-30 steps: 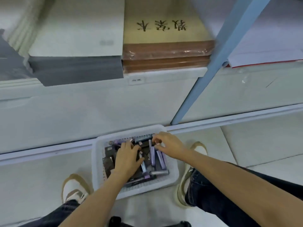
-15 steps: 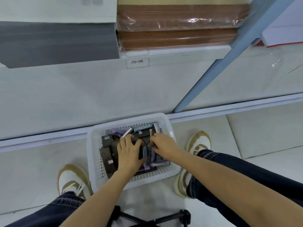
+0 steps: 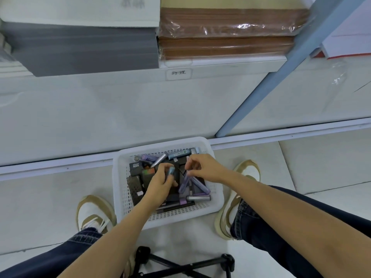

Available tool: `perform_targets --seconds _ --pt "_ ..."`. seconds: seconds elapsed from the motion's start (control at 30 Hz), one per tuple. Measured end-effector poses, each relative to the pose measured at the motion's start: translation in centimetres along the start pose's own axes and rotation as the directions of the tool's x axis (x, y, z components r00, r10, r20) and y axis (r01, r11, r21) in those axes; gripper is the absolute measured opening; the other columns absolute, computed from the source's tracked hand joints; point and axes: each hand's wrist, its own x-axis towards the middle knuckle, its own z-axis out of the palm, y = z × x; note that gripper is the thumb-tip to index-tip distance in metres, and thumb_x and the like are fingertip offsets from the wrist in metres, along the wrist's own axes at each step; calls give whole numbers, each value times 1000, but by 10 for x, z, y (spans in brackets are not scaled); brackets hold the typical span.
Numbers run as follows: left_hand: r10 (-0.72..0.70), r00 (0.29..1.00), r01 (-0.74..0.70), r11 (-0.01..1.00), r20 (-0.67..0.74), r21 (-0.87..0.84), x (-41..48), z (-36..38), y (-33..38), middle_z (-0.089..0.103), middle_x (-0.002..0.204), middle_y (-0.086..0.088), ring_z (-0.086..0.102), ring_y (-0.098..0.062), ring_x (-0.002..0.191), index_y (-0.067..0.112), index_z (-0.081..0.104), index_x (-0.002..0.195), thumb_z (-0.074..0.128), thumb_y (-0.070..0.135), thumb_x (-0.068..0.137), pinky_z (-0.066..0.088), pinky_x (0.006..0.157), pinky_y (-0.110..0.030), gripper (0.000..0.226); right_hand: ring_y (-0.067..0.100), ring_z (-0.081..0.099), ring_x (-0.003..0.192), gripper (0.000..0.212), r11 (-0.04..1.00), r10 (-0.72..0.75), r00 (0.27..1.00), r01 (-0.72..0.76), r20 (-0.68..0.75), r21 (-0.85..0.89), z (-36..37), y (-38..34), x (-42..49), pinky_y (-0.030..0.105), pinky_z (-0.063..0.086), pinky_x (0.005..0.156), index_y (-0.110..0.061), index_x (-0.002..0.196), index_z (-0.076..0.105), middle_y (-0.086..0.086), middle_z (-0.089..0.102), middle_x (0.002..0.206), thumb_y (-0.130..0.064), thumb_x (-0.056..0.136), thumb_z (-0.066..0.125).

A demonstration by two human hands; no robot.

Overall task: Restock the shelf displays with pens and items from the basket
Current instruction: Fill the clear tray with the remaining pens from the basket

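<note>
Both hands are down in the white basket, which sits on the floor between the feet. Left hand curls round a grey-blue pen. Right hand pinches a purple pen near its upper end. Risk: the purple pen lies among loose pens, so lifting could snag one or flick it out. The end pinch could also slip.

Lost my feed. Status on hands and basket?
Left hand grips a grey-blue pen. Right hand pinches a purple pen. Both inside white basket. Nothing blocking.
</note>
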Motion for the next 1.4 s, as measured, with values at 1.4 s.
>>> perform_targets --seconds 1.4 --pt "-243 964 263 926 106 -270 -12 -6 -20 60 64 -9 57 -12 46 9 56 91 64 5 89 45 44 -18 9 29 62 96 37 782 126 990 -141 -68 -607 48 13 -17 36 48 74 -9 118 46 11 60 113 -17 88 65"
